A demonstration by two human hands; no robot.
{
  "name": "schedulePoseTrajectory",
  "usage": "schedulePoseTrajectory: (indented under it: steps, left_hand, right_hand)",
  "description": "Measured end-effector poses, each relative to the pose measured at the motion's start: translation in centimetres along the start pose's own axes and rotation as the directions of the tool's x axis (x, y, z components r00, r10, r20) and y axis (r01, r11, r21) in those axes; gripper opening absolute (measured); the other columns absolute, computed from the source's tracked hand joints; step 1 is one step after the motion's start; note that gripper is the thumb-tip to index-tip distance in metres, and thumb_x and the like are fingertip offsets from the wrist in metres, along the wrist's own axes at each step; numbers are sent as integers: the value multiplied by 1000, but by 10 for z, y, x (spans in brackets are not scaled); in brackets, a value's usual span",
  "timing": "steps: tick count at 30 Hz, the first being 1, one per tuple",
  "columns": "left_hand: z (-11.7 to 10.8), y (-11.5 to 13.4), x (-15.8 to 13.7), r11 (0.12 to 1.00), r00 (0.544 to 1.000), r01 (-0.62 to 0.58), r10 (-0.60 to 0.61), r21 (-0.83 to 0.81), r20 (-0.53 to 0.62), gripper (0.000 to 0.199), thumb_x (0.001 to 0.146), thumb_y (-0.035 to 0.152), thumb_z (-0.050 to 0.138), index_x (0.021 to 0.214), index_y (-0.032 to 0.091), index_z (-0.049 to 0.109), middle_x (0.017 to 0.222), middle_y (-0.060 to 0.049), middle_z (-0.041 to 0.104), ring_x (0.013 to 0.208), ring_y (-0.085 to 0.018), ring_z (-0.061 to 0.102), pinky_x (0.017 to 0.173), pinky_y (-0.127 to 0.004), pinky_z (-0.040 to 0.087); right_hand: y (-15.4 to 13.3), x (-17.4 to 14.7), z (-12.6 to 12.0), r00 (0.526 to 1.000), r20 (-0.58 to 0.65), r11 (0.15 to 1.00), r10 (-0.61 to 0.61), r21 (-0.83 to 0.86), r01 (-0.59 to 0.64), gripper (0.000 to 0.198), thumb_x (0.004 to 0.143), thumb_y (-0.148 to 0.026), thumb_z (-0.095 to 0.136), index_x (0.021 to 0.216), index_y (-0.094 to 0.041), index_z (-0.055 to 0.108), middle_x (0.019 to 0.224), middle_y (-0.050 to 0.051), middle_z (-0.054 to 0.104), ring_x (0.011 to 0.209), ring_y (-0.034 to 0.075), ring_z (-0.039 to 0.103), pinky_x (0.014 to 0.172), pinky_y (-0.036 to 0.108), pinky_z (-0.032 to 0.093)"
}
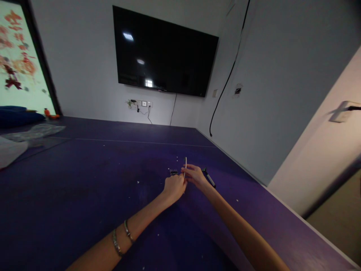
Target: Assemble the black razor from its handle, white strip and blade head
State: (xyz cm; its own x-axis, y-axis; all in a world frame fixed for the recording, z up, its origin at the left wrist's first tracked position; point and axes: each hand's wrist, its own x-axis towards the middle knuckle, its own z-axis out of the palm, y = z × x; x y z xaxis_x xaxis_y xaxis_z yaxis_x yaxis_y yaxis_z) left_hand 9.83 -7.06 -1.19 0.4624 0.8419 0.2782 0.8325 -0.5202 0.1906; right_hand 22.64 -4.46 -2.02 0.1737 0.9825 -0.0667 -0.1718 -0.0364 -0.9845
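My left hand [175,186] is closed, its fingers wrapped round the lower part of a thin, pale strip-like piece [185,160] held upright. From the other side, my right hand [196,175] pinches the same piece between thumb and fingers. The piece is seen nearly edge-on, so its kind cannot be made out. Just beyond my left hand lies a small dark object with light markings [173,172], partly covered by the hand. Beside my right wrist rests a slim black-and-silver tool [208,177], too small to name.
Small white scraps [138,182] are scattered over the purple tabletop [93,177]. Clear plastic wrapping [39,131] and dark blue cloth [19,116] lie at the left. A black cable [225,86] hangs down by the right wall. A television [166,52] is mounted above the table's far edge.
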Motion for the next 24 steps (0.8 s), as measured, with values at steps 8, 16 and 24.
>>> schedulePoseTrajectory:
  steps: [8, 16, 24]
  left_hand:
    - [10, -5, 0, 997, 999, -44, 44, -60, -8, 46, 91, 45, 21, 96, 16, 57, 83, -10, 66, 78, -25, 64, 67, -35, 46]
    - [19, -40, 13, 991, 999, 21, -25, -133, -24, 34, 90, 38, 30, 86, 19, 58, 83, -7, 66, 78, -21, 63, 67, -29, 43]
    - [40, -66, 24, 947, 991, 43, -82, -318, -110, 21, 85, 26, 40, 78, 18, 58, 85, -5, 62, 75, -15, 58, 63, -24, 39]
  right_hand:
    - [-11, 15, -52, 989, -58, 917, -136, -385, 103, 21, 74, -26, 61, 87, -11, 66, 84, 11, 70, 69, 16, 66, 59, 23, 53]
    - [-24, 36, -146, 926, -263, 683, -271, -730, -8, 23, 68, -29, 61, 79, -12, 72, 56, 4, 66, 53, 17, 62, 46, 21, 44]
    - [6, 41, -179, 915, -266, 430, -302, -895, -118, 16, 63, -23, 62, 70, -14, 73, 64, 7, 68, 65, 21, 65, 49, 20, 39]
